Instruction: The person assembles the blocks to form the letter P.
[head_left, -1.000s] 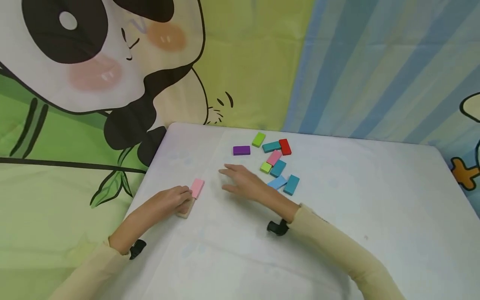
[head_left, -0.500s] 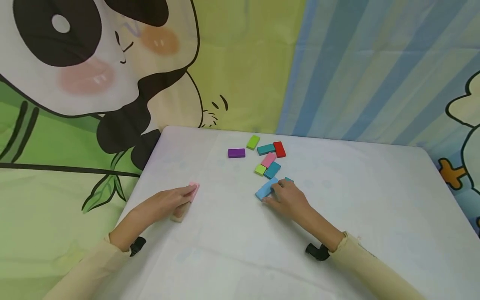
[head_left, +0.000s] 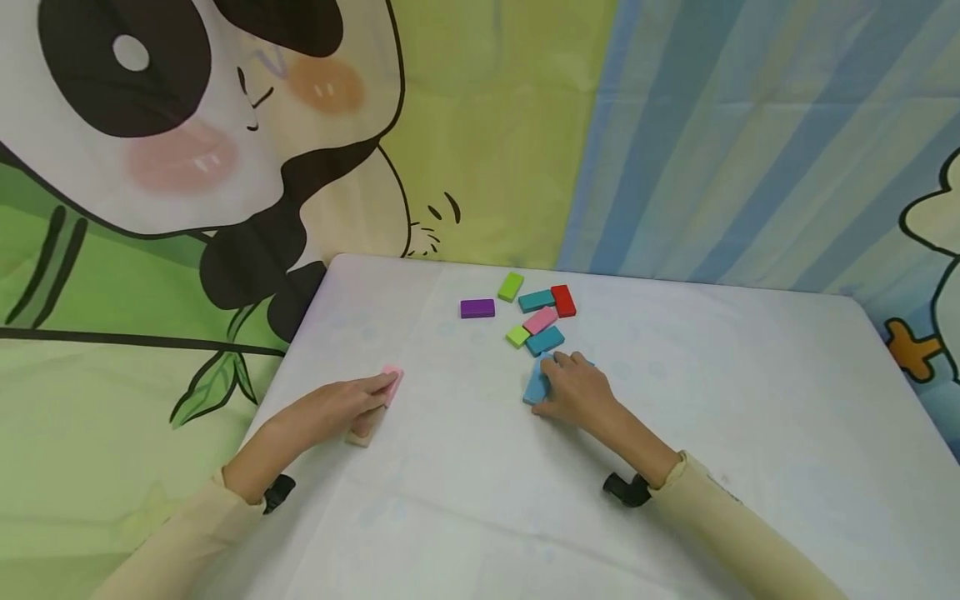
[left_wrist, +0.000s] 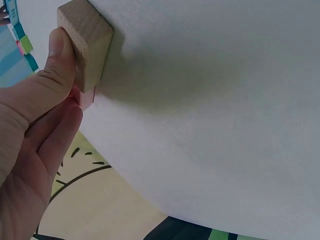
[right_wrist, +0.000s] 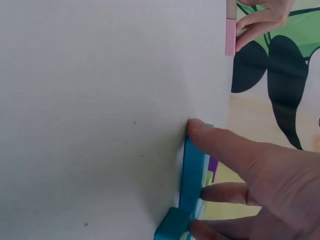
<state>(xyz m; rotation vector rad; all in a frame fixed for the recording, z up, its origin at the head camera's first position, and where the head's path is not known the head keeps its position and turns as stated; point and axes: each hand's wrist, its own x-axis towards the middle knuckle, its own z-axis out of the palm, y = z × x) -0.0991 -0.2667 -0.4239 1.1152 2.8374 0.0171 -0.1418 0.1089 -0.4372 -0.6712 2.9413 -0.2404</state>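
Note:
My left hand point(head_left: 333, 412) is at the left of the white table, thumb against a plain wooden block point(left_wrist: 87, 42) and fingers along a pink block point(head_left: 393, 385). The two blocks lie end to end in one line. Near the table's middle, my right hand point(head_left: 581, 392) grips a light blue block point(head_left: 536, 385), with the thumb at its near end and the fingers along its far side. In the right wrist view a teal block point(right_wrist: 172, 225) sits at the blue block's far end by the fingertips; in the head view my hand mostly hides it.
Beyond the right hand lie another teal block point(head_left: 545, 340), a small lime block point(head_left: 517, 336) and a pink block point(head_left: 540, 320). Farther back are a purple block point(head_left: 477, 309), a green one point(head_left: 511, 287), a teal one point(head_left: 536, 301) and a red one point(head_left: 563, 301). A printed cloth point(head_left: 487, 133) hangs behind.
My right hand has moved right and taken hold of the light blue block, turning it steeper. The teal and pink blocks beyond it have swivelled. My left fingers have extended over the pink block.

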